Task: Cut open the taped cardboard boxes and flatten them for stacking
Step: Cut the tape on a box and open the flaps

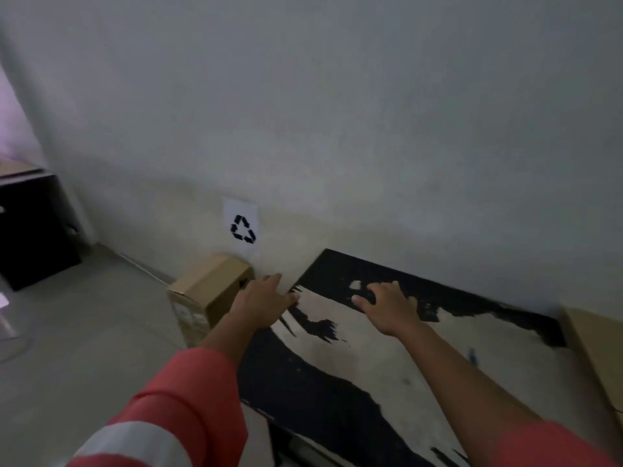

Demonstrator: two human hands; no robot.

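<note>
Black boxy cabinet (33,230) sits way over on the far left on a pale floor (84,332). It's dim and blurry, so I can't make out much on it. Moving right, there's a small closed cardboard box (209,291) standing on the floor right up against the wall (337,112), with a whitish label on its near end that's too smeared to read. Just above it a white recycling sign (241,227) with the black three-arrow symbol is stuck on the wall. Next comes the left hand (266,301), coming out of a coral sleeve (175,406) with a pale band across it. Its fingers are stretched out fairly straight, not wrapped round anything, resting at the left corner of a big worn surface (371,365). The hand is just beside the box, but I can't tell if it touches it. That surface is black with large cream patches, and its far edge runs along the wall. The right hand (387,305) lies palm down on it near the far edge, fingers spread and a bit bent, pressing on the top and holding nothing. At the far right edge, a brown cardboard piece (593,348) sits beside the surface, cut off by the frame, so I can't tell whether it's a whole box or a flat one.
</note>
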